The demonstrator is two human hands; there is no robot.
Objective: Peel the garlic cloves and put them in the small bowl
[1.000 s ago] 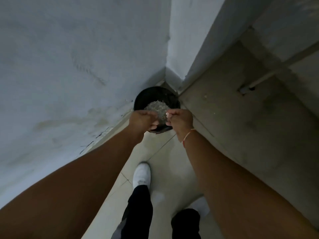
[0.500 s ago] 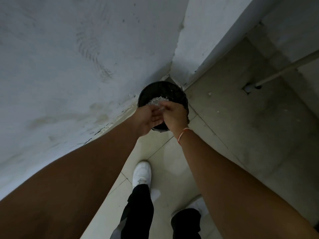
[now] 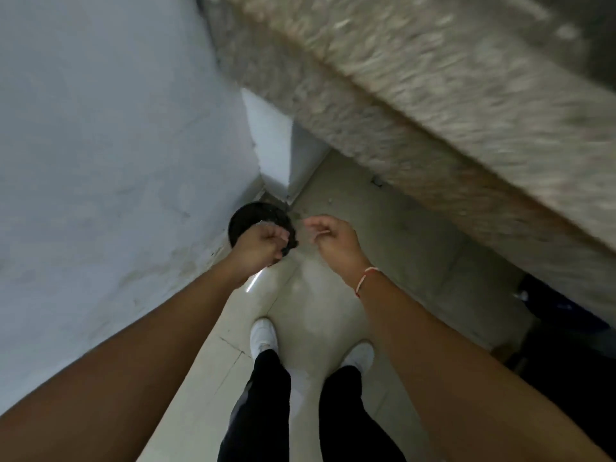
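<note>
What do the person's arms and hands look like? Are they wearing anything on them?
Both arms are bare, with no sleeves in view. The left hand has nothing on it: no glove, ring or watch shows. The right hand is bare too, but its wrist wears a thin string bracelet, red and white, tied loosely. No marks show on either arm.

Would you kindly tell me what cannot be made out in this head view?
- Black bin contents: mostly covered by the left hand.
- Whether the left hand holds anything: fingers curled, palm hidden.
- Right hand fingertips: motion-blurred.
- Countertop: blurred, cut off by the top edge.
</note>
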